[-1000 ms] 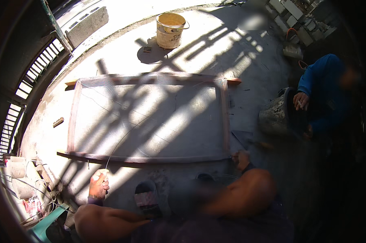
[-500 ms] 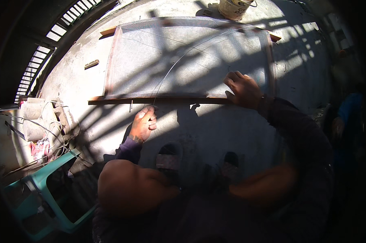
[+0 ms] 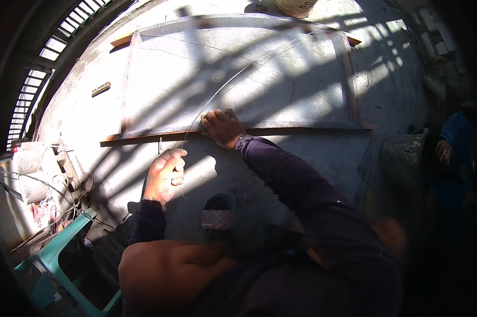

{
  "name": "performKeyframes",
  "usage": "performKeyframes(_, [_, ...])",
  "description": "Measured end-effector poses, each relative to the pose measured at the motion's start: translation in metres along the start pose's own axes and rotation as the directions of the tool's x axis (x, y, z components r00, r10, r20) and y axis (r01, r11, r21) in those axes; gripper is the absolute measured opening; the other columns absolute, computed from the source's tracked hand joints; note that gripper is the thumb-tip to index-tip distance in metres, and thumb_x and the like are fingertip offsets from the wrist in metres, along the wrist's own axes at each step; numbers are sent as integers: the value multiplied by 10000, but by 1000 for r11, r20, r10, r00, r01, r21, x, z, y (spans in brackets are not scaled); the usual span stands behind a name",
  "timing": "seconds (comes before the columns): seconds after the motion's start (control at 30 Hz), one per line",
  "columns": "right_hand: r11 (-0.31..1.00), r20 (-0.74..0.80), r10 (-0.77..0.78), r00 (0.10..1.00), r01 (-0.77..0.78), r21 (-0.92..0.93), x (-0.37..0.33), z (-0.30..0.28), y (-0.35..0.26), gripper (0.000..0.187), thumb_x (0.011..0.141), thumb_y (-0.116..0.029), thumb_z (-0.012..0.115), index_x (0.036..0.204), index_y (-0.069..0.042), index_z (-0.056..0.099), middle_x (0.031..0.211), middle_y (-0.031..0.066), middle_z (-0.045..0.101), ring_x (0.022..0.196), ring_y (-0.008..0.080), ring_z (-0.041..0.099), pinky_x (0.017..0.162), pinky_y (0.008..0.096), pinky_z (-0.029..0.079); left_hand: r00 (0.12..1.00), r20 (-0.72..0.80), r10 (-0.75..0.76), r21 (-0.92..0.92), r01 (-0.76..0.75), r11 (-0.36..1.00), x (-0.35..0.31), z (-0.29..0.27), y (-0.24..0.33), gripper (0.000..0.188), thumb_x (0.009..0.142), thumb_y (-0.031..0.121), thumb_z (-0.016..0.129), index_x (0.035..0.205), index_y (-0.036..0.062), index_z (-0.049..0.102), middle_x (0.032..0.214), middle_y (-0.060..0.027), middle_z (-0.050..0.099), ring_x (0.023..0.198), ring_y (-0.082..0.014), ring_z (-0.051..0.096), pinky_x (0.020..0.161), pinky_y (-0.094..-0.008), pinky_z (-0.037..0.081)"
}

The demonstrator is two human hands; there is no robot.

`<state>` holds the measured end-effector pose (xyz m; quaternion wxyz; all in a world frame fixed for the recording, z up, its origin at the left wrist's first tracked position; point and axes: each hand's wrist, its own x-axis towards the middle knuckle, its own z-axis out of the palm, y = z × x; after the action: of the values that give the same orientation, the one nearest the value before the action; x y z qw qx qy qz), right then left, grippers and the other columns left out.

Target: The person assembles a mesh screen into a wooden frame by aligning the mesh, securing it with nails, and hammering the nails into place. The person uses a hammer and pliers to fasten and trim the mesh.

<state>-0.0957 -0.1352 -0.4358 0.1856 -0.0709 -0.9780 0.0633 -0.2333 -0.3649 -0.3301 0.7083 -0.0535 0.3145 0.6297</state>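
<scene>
A wood-framed mesh screen lies flat on the concrete. My left hand, at the near side of the screen left of the middle, pinches a thin wire. From there the wire arcs over the mesh to its far right, and a short tail hangs below my fingers. My right hand is over the frame's near wooden rail, its fingers curled close beside the wire. What those fingers hold, if anything, is hidden.
A nail-like piece stands by the near rail. Left are a small wood block, piled blocks and cords and a green plastic stool. A bucket stands at the back. Another person's hand shows at right, beside a dark container.
My right hand has moved left across the screen to its near rail, close to my left hand. My left hand still pinches the wire. The view has shifted slightly.
</scene>
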Motion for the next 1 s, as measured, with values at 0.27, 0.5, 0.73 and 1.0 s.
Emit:
performKeyframes(0.27, [995,-23,-72,997,70,-77,-54,-32,59,497,902,-434,675,1271,-110,602,1168,40,592,1022,216,587,813,431,473,944,-245,219,479,-79,874,2,51,-15,214,1060,221,576,1157,32,600,742,52,453,563,-20,344,469,-171,271])
performKeyframes(0.5, [909,270,-96,958,195,-369,-173,-124,202,329,943,-327,583,1227,-204,693,1205,13,602,1041,190,580,893,405,454,959,-238,155,515,-11,857,31,78,-27,184,1047,209,602,1107,36,603,778,37,470,583,-8,349,466,-164,279])
performKeyframes(0.73, [834,336,288,897,-62,-548,-219,-195,229,644,951,-292,619,1537,-189,373,1391,85,502,1276,267,528,1090,530,367,987,-145,70,508,14,861,69,70,-69,249,1060,255,573,1167,32,599,791,48,467,567,-13,342,484,-173,297])
performKeyframes(1.0, [697,-150,715,683,-712,86,-168,-157,101,399,948,-169,598,1320,-29,556,1221,141,601,1065,239,609,909,378,492,976,-150,-159,351,203,914,77,32,-112,207,1050,270,585,1148,91,613,755,74,431,571,-22,329,509,-196,286])
